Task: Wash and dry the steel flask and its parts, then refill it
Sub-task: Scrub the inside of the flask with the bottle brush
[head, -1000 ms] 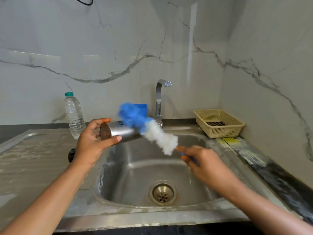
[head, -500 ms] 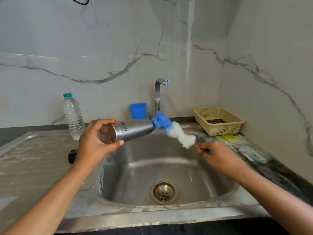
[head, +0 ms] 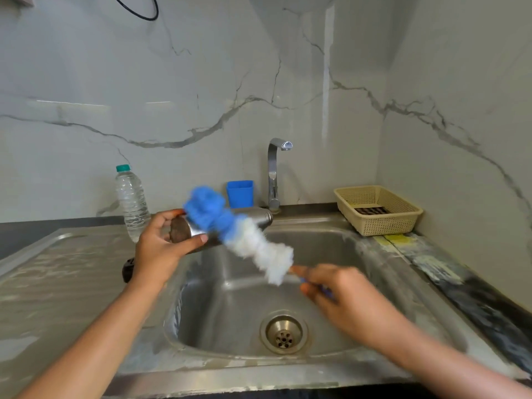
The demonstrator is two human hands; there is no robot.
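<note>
Three things by sink (head: 288, 367): water bottle (head: 131, 203), blue cup (head: 240, 193), basket (head: 403, 223); brush (head: 247, 237) crosses flask (head: 259, 218)

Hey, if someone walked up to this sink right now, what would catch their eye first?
The fluffy blue-and-white bottle brush, blurred at the centre of the view, draws the eye first; the right hand grips its handle over the sink. Just behind it, the left hand holds the steel flask on its side. At the back right, a cream basket sits in the counter corner.

Blue-and-white brush (head: 239, 234), steel-grey flask (head: 259, 218), beige basket (head: 377, 210)
</note>
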